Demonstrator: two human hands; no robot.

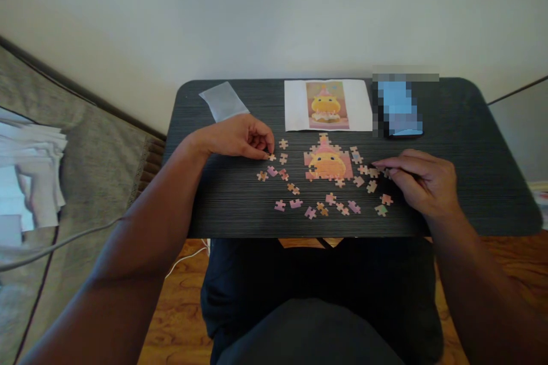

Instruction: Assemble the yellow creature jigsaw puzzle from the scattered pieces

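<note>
A partly assembled jigsaw (327, 162) showing a yellow figure on pink lies mid-table on the black table (471, 182). Several loose pieces (295, 203) are scattered around it. My left hand (240, 136) rests left of the puzzle, fingers curled, its fingertips pinching a small piece (271, 157) against the tabletop. My right hand (422, 179) lies right of the puzzle, fingers together and pointing left, tips touching a loose piece (374, 172). A printed reference picture (327, 105) of the same figure lies behind the puzzle.
A clear plastic bag (222, 101) lies at the table's back left. A phone with a blue screen (400, 109) sits back right. A sofa with a cable (64, 239) across it stands at left. My lap is below the table's front edge.
</note>
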